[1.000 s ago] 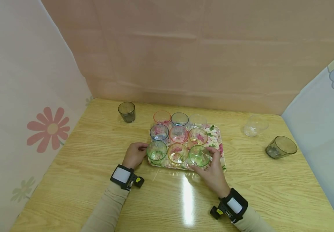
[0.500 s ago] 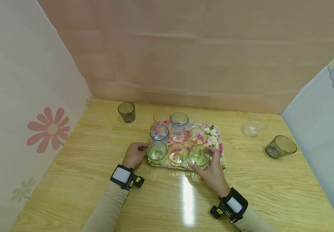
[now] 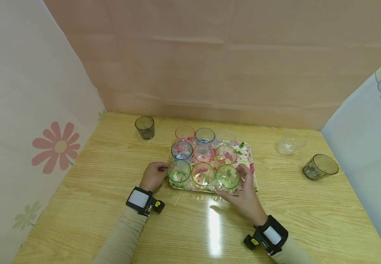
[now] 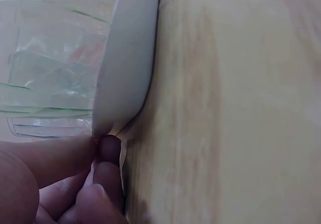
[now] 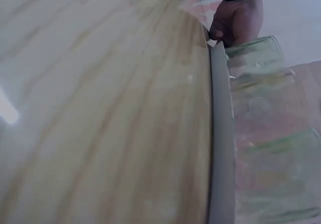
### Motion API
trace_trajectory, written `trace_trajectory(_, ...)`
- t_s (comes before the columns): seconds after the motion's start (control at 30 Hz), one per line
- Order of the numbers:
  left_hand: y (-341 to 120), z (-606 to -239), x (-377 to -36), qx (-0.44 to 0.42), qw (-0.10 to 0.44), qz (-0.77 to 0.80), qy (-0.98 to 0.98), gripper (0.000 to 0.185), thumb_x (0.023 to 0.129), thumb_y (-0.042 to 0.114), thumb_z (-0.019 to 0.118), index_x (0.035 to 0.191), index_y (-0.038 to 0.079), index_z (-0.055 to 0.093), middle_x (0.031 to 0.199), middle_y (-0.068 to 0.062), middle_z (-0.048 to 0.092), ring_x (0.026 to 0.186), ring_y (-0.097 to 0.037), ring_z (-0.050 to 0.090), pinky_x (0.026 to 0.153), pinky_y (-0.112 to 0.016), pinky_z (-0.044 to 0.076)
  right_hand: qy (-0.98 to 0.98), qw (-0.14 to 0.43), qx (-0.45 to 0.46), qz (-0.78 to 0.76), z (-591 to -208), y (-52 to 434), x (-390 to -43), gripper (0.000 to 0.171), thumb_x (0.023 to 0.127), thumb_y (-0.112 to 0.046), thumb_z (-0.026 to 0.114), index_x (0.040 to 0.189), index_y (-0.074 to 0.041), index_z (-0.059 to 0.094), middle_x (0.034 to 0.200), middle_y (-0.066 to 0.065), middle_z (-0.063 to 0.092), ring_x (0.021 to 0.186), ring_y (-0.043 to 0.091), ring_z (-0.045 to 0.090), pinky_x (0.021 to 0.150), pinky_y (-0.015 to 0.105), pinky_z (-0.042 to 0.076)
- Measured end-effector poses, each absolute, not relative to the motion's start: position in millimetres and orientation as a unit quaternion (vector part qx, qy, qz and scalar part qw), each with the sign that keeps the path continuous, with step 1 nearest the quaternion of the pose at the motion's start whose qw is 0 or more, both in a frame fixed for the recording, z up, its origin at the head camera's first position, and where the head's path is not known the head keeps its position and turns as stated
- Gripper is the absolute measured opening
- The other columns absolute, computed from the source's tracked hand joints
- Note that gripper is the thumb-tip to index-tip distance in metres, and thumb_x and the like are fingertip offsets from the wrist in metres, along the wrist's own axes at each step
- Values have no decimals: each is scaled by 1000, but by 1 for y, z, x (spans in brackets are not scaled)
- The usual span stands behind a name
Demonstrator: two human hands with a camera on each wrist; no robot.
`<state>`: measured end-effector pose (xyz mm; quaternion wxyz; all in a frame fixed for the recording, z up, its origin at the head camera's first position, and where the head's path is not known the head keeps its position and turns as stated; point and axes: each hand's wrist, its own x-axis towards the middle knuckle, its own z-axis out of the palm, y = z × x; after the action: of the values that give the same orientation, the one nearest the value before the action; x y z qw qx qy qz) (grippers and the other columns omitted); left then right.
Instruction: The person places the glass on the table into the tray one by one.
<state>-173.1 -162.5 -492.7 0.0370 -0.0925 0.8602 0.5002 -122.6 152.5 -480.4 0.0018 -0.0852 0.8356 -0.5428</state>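
A flowered tray point(image 3: 247, 161) carries several clear tumblers with coloured rims, set in three rows. My left hand point(image 3: 152, 176) pinches the tray's left edge; in the left wrist view its thumb lies over the white rim point(image 4: 131, 53) and curled fingers sit under it. At the front right, my right hand point(image 3: 246, 198) is spread around a green tumbler point(image 3: 227, 178), thumb at the near side and fingers at the right, with a small gap showing. The front row also has a yellow tumbler point(image 3: 203, 176) and another green tumbler point(image 3: 179, 173). The right wrist view shows the tray's side without the right hand.
A smoky tumbler point(image 3: 145, 128) stands at the back left of the wooden table point(image 3: 104, 176). At the right, a clear tumbler point(image 3: 287, 145) and another smoky tumbler point(image 3: 320, 168) appear tilted. Cloth walls enclose the back and sides.
My right hand has loosened from the front-right green tumbler and drawn slightly back to the right. The left hand, tray and tumblers have stayed put.
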Motion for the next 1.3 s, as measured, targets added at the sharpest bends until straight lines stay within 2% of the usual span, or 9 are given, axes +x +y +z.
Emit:
trace_trajectory(0.13,-163,-493,-173,-91,35,500,860,20,96,5,67,113,-2,76,101,-15,74,95,-28,68,85,-44,55,853,-32,-98,-512,-471,171,-126,68,99,-16,68,148,9,30,145,29,36,135,42,37,112,58,34)
trace_trajectory(0.23,-163,-494,-174,-93,35,502,859,20,96,5,67,113,-2,76,101,-15,74,96,-28,68,86,-45,55,894,-53,-74,-438,-462,190,-134,42,103,-21,62,132,8,51,122,23,55,107,31,54,89,40,49)
trace_trajectory(0.3,-163,-495,-174,-95,36,503,858,20,96,5,67,113,-2,76,101,-15,74,96,-28,68,86,-45,55,926,-25,-49,-373,-458,203,-137,35,104,-29,61,119,3,59,102,15,63,85,24,57,68,33,48)
trace_trajectory(0.5,-163,-493,-174,-95,47,496,862,21,97,6,67,114,-3,75,100,-14,73,90,-24,67,79,-37,55,965,122,-37,-229,-464,230,-138,42,102,-45,59,81,-9,58,63,0,50,54,16,44,51,30,32)
trace_trajectory(0.67,-168,-488,-177,-91,58,518,849,22,98,10,66,114,-3,73,97,-14,72,80,-20,66,64,-27,50,968,115,-47,-217,-473,232,-138,47,102,-37,60,64,-14,45,56,-3,37,50,15,36,49,27,25)
trace_trajectory(0.87,-189,-474,-188,-113,-37,517,848,28,100,18,67,119,-1,72,106,-17,72,92,-25,66,78,-33,52,968,125,-40,-213,-476,229,-139,47,103,-34,58,62,-15,44,55,-2,38,49,15,38,49,27,26)
trace_trajectory(1.1,-216,-459,-236,-144,-204,584,773,72,90,23,79,145,-1,40,130,-22,44,109,-27,45,89,-36,42,968,124,-36,-213,-475,230,-138,47,104,-33,56,62,-14,44,55,-2,39,49,15,38,49,27,27)
trace_trajectory(1.2,-226,-464,-256,-137,-190,589,773,102,88,34,81,160,8,15,158,-19,19,141,-32,27,110,-46,36,969,127,-34,-210,-475,229,-139,47,104,-34,56,63,-14,45,56,-2,40,49,15,39,49,27,27)
trace_trajectory(1.3,-229,-469,-271,-150,-150,590,779,121,86,42,81,163,16,-9,168,-13,-4,155,-30,4,122,-47,22,969,127,-37,-207,-474,227,-139,47,104,-34,56,63,-14,45,56,-2,40,50,15,39,49,27,28)
